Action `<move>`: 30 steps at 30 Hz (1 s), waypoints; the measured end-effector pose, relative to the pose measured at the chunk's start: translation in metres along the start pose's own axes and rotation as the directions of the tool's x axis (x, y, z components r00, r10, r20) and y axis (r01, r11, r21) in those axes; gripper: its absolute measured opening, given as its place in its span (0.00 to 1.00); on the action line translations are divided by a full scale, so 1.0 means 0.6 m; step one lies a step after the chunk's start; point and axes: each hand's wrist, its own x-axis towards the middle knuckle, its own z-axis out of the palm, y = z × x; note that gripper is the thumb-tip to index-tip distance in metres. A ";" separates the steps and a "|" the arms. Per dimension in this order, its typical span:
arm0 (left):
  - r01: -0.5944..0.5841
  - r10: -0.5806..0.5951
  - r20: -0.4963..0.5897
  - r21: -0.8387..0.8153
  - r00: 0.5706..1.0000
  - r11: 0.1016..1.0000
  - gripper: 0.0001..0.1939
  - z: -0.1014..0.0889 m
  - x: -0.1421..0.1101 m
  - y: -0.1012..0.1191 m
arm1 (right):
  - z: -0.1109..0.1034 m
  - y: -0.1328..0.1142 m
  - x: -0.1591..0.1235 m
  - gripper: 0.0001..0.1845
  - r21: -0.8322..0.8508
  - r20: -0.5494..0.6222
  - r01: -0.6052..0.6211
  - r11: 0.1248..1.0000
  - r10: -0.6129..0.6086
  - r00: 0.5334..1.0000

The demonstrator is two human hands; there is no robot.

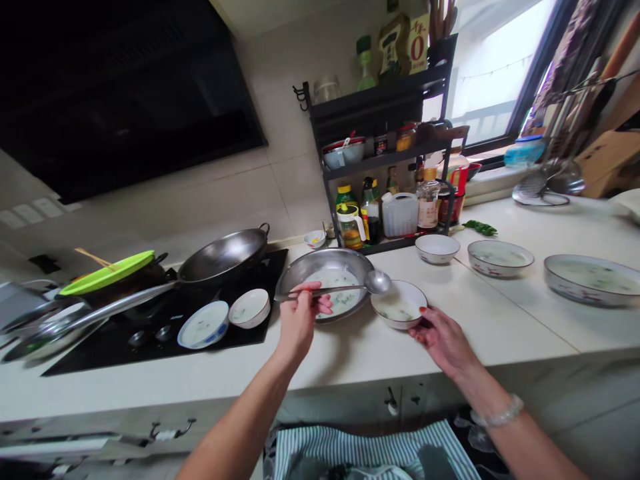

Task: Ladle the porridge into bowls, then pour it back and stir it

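My left hand (305, 310) is closed around the handle of a metal ladle (379, 282). The ladle's head hangs between a wide steel basin (290, 273) and a small white bowl (399, 285). Pale soup (340, 293) with green bits lies in the basin. My right hand (443, 333) grips the right rim of the small bowl, which holds some of the same soup and looks slightly tilted. To the right stand a small white bowl (437, 249), another bowl (500, 268) with soup, and a larger soup bowl (590, 293).
A wok (223, 257) with a long handle sits on the black stove (165, 340). Two soup bowls, a blue-rimmed one (204, 340) and a small one (249, 308), stand at the stove's right side. A black rack (383, 100) with bottles stands behind. Green leaves (480, 228) lie on the counter.
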 end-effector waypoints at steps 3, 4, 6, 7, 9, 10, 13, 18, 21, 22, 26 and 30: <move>0.002 -0.004 -0.098 -0.020 0.995 1.000 0.15 -0.035 0.022 0.011 | 0.001 -0.002 -0.002 0.14 -0.008 -0.023 -0.006 1.000 0.006 1.000; -0.016 0.017 -0.109 0.008 0.994 1.000 0.15 -0.049 0.028 0.015 | 0.002 -0.002 -0.002 0.14 -0.012 -0.029 -0.007 1.000 0.007 1.000; -0.057 0.069 -0.104 0.110 0.992 0.992 0.15 -0.080 0.037 0.022 | 0.001 -0.002 -0.002 0.15 -0.021 -0.029 -0.011 1.000 0.010 1.000; -0.075 0.090 -0.078 0.175 0.993 0.982 0.14 -0.095 0.040 0.025 | 0.000 -0.002 -0.002 0.15 -0.023 -0.026 -0.014 1.000 0.013 1.000; -0.098 0.111 -0.019 0.324 0.994 0.941 0.14 -0.121 0.045 0.031 | -0.001 -0.002 -0.001 0.16 -0.024 -0.019 -0.021 1.000 0.020 1.000; -0.109 0.117 0.006 0.398 0.993 0.911 0.14 -0.132 0.046 0.033 | -0.001 -0.002 0.000 0.16 -0.022 -0.017 -0.025 0.999 0.024 1.000; -0.131 0.106 0.078 0.553 0.991 0.823 0.12 -0.149 0.045 0.035 | 0.000 -0.003 0.000 0.17 -0.014 -0.027 -0.030 0.999 0.030 0.999; -0.124 0.062 0.132 0.536 0.989 0.835 0.09 -0.138 0.037 0.023 | 0.006 -0.008 -0.004 0.17 -0.026 -0.037 -0.040 0.999 0.039 0.999; -0.025 0.010 0.038 0.402 0.999 0.915 0.09 -0.124 0.039 0.012 | 0.008 -0.008 -0.005 0.17 -0.019 -0.033 -0.034 0.999 0.033 0.999; 0.017 -0.013 -0.015 0.351 1.000 0.936 0.09 -0.121 0.041 0.008 | 0.008 -0.008 -0.005 0.17 -0.017 -0.033 -0.031 0.999 0.031 0.999; 0.087 -0.046 -0.205 0.195 0.978 0.977 0.08 -0.127 0.057 -0.008 | 0.004 -0.005 -0.003 0.19 -0.017 -0.038 -0.033 0.999 0.032 0.999; 0.075 -0.033 -0.283 0.142 0.959 0.987 0.08 -0.140 0.067 -0.012 | 0.003 -0.004 -0.001 0.19 -0.022 -0.035 -0.030 0.999 0.029 0.999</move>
